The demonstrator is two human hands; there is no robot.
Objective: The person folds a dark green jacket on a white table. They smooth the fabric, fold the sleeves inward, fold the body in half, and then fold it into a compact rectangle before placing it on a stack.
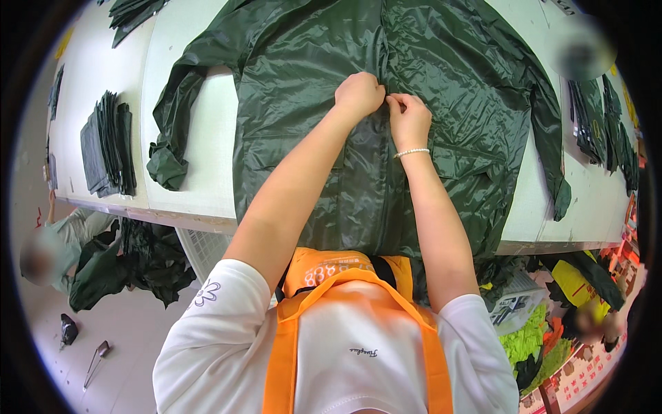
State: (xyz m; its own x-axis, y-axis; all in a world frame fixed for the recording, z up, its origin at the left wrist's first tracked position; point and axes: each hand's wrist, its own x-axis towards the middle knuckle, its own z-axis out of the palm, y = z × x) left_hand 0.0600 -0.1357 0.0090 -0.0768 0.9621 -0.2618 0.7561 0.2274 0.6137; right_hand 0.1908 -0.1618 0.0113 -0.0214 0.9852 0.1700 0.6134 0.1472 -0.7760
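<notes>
A shiny dark green rain jacket (455,76) lies front side up on the table, its hem hanging at the near edge. Both hands are at its centre front opening, about halfway up. My left hand (358,94) is closed in a fist-like pinch on the jacket's front edge. Just to the right and slightly nearer, my right hand (411,123), with a beaded bracelet at the wrist, pinches the same front strip between thumb and fingers. Whatever fastener may be between the fingertips is hidden. The left sleeve (178,103) is bent down on the white tabletop (210,145).
Folded dark green garments (107,145) are stacked at left, with more piles (593,124) at right. A person (48,255) is beyond the table's left end near hanging dark cloth (152,262). A white crate (517,303) and bright yellow-green cloth (525,338) lie low at right.
</notes>
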